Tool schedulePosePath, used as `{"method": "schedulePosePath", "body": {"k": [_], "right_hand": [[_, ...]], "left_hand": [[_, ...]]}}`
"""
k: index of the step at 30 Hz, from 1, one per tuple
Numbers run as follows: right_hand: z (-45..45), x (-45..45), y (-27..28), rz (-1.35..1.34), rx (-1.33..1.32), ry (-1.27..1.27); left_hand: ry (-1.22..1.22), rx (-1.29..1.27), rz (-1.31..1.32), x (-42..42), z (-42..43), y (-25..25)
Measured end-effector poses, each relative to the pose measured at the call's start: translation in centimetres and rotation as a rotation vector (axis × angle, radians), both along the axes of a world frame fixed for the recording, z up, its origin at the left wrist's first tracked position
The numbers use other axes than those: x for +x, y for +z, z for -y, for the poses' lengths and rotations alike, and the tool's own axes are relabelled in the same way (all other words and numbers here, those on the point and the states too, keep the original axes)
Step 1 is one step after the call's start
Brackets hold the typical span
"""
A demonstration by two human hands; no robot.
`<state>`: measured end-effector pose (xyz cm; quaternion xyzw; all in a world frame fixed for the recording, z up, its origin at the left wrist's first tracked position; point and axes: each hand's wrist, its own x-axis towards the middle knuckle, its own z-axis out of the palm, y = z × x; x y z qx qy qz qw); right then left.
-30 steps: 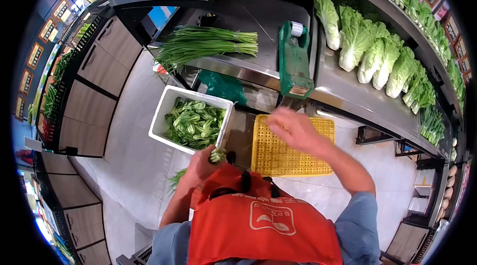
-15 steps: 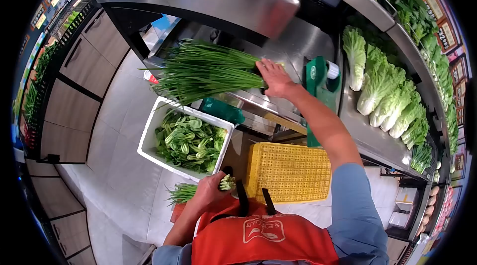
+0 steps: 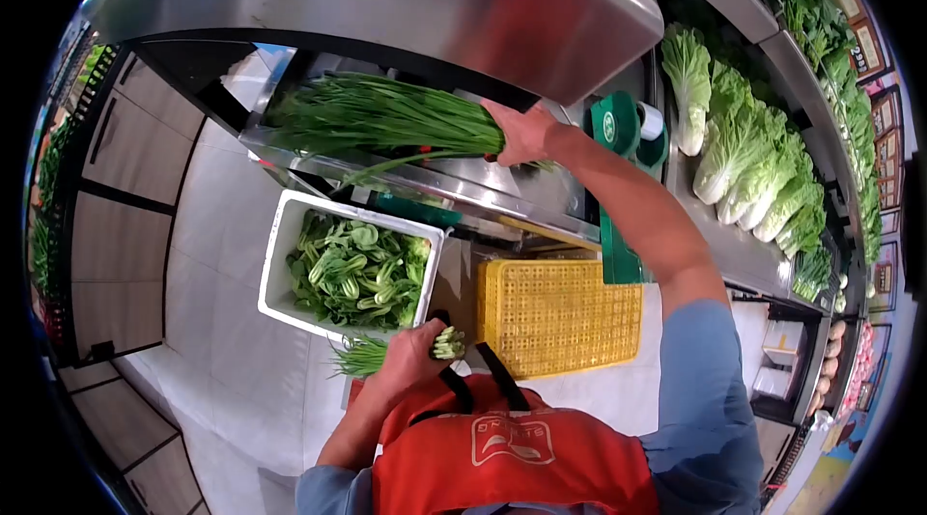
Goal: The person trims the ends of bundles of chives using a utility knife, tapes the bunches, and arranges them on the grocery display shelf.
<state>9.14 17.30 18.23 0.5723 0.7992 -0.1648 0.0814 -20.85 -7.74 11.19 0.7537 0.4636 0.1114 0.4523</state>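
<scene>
My left hand (image 3: 409,355) is closed around a small bunch of garlic chives (image 3: 361,357), held low in front of my apron. The pale cut ends stick out on the right of the fist, the green leaves on the left. My right hand (image 3: 524,133) reaches onto the steel counter and grips the cut-end side of a large bunch of garlic chives (image 3: 386,116). Part of that hand is hidden by the overhanging steel edge. The big bunch lies with its leaves pointing left, a few strands bending down over the counter's front rim.
Leafy greens (image 3: 362,269) fill a white foam box (image 3: 273,264) below the counter. Beside it is a yellow plastic crate (image 3: 560,317). A green tape dispenser (image 3: 618,124) with a white roll stands right of my hand. Napa cabbages (image 3: 729,153) line the right shelf. A steel overhang (image 3: 386,8) covers the counter's back.
The large bunch has shifted deeper onto the counter, under the overhang, and fewer leaves hang over the front. My right hand moved with it and now wraps the ends. My left hand keeps its hold.
</scene>
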Motion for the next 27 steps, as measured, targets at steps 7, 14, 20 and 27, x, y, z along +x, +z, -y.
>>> {"method": "schedulePosePath", "body": {"k": [7, 14, 20, 27], "right_hand": [[0.6, -0.1, 0.1, -0.033, 0.049, -0.031], [1.5, 0.8, 11.7, -0.296, -0.445, -0.339], [7.9, 2.7, 9.0, -1.142, -0.879, -0.809], [11.7, 0.2, 10.3, -1.312, -0.918, -0.839]], "left_hand": [[-0.049, 0.034, 0.044, 0.4, -0.6, 0.0], [-0.008, -0.024, 0.012, 0.0, -0.1, 0.1], [0.030, 0.016, 0.135, 0.3, -0.1, 1.3], [-0.021, 0.184, 0.145, 1.8, 1.1, 3.8]]}}
